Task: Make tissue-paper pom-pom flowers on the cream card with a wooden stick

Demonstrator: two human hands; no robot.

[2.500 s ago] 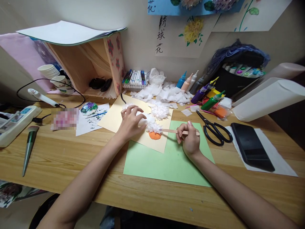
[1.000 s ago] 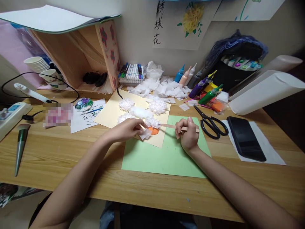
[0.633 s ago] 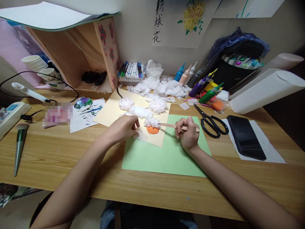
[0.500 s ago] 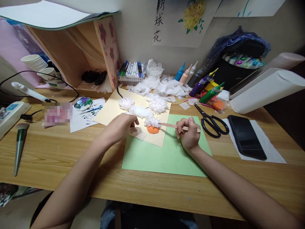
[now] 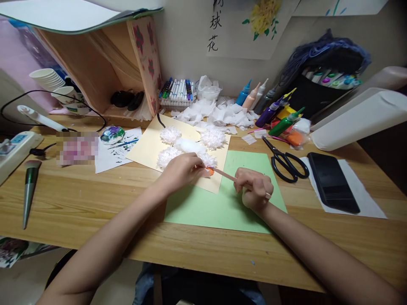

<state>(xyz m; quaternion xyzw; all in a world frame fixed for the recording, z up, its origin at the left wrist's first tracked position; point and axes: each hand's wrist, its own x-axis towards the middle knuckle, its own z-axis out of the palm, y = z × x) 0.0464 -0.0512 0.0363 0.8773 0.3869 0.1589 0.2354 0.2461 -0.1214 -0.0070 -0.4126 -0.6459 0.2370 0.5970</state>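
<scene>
My right hand (image 5: 255,189) grips a flat wooden craft stick (image 5: 226,175) that points left over a cream sheet (image 5: 144,146). The stick's tip is at an orange patch (image 5: 210,171) on that sheet. Beside the tip, my left hand (image 5: 186,167) is closed in a pinch on a thin, pale piece of tissue paper (image 5: 202,172). White tissue paper tufts (image 5: 212,138) stand in several places on the sheet, around a smooth white patch (image 5: 190,146). My left hand hides part of the lower tufts and of the orange patch.
Green paper (image 5: 248,212) lies under the cream sheet. Black scissors (image 5: 289,165) and a phone (image 5: 333,182) are to the right. Behind are torn tissue pieces (image 5: 219,113), markers (image 5: 178,91) and a green paint bottle (image 5: 282,125). A makeup brush (image 5: 29,192) lies at left.
My left hand has moved right with the tissue piece, up to the stick's tip, and now covers most of the orange patch. My right hand has turned, tilting the stick. The view shifted slightly.
</scene>
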